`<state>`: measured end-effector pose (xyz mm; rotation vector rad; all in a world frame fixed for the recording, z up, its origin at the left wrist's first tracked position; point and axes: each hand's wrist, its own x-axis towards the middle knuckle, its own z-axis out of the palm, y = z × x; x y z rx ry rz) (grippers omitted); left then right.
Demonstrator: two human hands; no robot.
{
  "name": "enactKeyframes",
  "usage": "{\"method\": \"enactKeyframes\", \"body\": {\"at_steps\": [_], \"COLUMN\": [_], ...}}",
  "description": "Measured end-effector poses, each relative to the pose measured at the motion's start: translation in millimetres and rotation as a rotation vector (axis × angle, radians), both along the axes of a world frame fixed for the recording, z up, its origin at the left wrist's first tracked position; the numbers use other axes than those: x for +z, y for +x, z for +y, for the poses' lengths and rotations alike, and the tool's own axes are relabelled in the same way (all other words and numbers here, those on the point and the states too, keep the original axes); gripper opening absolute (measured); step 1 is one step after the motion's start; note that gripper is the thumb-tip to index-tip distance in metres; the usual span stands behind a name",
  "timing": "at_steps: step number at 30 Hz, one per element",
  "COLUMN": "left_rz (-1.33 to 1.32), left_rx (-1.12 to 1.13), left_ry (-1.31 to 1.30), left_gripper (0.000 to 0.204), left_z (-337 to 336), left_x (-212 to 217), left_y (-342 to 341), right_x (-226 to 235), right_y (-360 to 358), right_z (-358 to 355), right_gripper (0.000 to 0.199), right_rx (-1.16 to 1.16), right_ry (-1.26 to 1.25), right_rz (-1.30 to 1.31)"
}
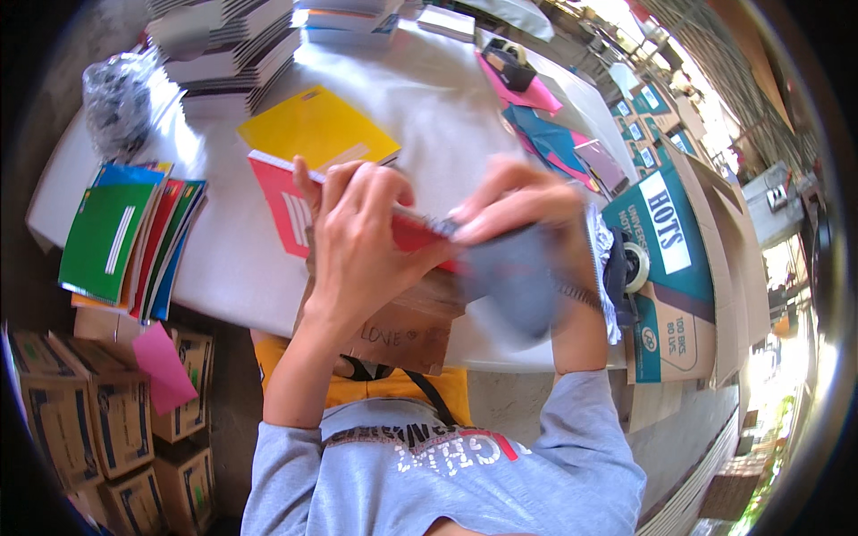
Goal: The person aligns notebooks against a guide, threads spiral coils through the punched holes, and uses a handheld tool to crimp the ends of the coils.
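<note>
My left hand [357, 232] is closed around a red notebook [284, 205], held tilted above the near edge of the table. At the notebook's right end, my right hand [523, 201] pinches a dark wire coil [438, 223] between thumb and fingers. A dark grey thing [514, 286] shows below the right hand, too smeared by motion to name. Under my hands is a brown cardboard piece [411, 335] with handwriting on it. Just beyond the red notebook lies a yellow notebook [317, 125].
Colored notebooks [112, 241] stand stacked at the table's left edge, near a plastic-wrapped bundle [121, 103]. Tall notebook stacks [223, 54] rise behind. A tape dispenser [511, 64] sits far right. An open carton [666, 259] stands right; several boxes [112, 420] are on the lower left.
</note>
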<state>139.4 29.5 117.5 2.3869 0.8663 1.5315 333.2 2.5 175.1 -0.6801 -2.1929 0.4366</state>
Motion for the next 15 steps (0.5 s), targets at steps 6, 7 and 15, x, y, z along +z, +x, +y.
{"method": "enactKeyframes", "body": {"at_steps": [6, 7, 15], "left_rz": [-0.073, -0.073, 0.184], "left_rx": [0.011, -0.028, 0.312], "left_ry": [-0.139, -0.148, 0.277], "left_gripper": [0.082, 0.086, 0.085], "left_z": [-8.1, -10.3, -0.1], "left_x": [-7.5, -11.0, 11.6], "left_y": [-0.3, -3.7, -3.7], "right_x": [-13.4, -15.5, -46.8], "right_y": [14.8, 10.7, -5.6], "right_z": [8.0, 5.4, -4.5], "right_gripper": [0.034, 0.032, 0.031], "right_rx": [-0.274, -0.161, 0.058], "right_ry": [0.060, 0.073, -0.509], "right_rz": [0.181, 0.307, 0.368]}}
